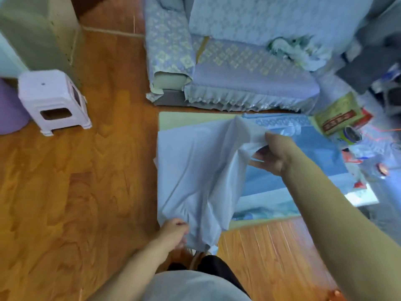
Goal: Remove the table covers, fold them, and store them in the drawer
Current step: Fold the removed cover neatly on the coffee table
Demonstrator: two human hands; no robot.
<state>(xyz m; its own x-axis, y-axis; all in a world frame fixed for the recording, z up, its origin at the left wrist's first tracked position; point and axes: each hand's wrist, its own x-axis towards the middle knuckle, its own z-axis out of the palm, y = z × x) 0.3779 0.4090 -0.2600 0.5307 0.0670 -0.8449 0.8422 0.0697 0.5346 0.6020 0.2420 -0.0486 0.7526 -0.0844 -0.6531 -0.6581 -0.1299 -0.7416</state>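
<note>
Filling most of the left half of the frame, a wooden floor [71, 170] with an orange-brown grain is seen, and a low table [195, 119] with a pale green top is set at the centre. A white plastic stool [52, 98] is placed at the upper left, next to a purple bin [8, 109] at the left edge. Along the top, a sofa [238, 68] draped in patterned blue fabric with a frilled hem is shown, just beyond the table's far edge. On the right part of the table a blue patterned cover [308, 146] is still spread flat, and a green and red box [340, 114] and other small clutter, too blurred to identify, are seen at the right edge. A plain pale blue-white cloth [195, 174] is lifted over the table's left end; it is thin, softly creased and hangs in folds. Its long axis is run from the upper right of the frame down to the lower centre, stretched between the two hands, with its lower corner hanging past the table's near edge. The upper end is pinched between thumb and curled fingers of the right hand [273, 153]. The lower end is gripped by the left hand [173, 231], fingers closed around the bunched fabric.
</note>
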